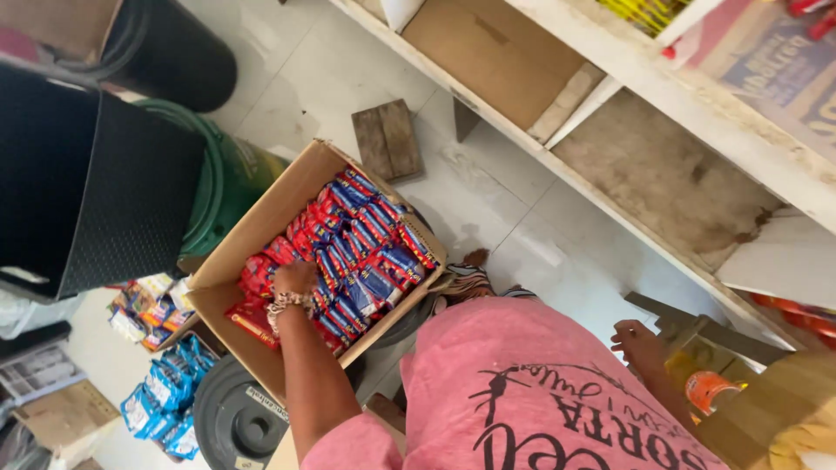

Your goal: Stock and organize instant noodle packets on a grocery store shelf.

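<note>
My left hand (294,278), with a beaded bracelet on the wrist, reaches down into an open cardboard box (261,222) on the floor. The box is packed with rows of red and blue snack packets (361,248). The fingers curl down among the red packets at the box's left side, and I cannot see whether they hold one. My right hand (638,342) hangs at my right side with loosely bent fingers and nothing in it. It is close to a wooden piece and an orange-lidded container (710,389). My pink shirt fills the lower middle.
White wooden shelves (610,187) run diagonally along the right, with a flat cardboard box (492,48) underneath. A small wooden block (387,139) lies on the tiled floor. At left are a black crate (96,187), a green bucket (231,178), blue packets (170,392) and a dark round lid (235,418).
</note>
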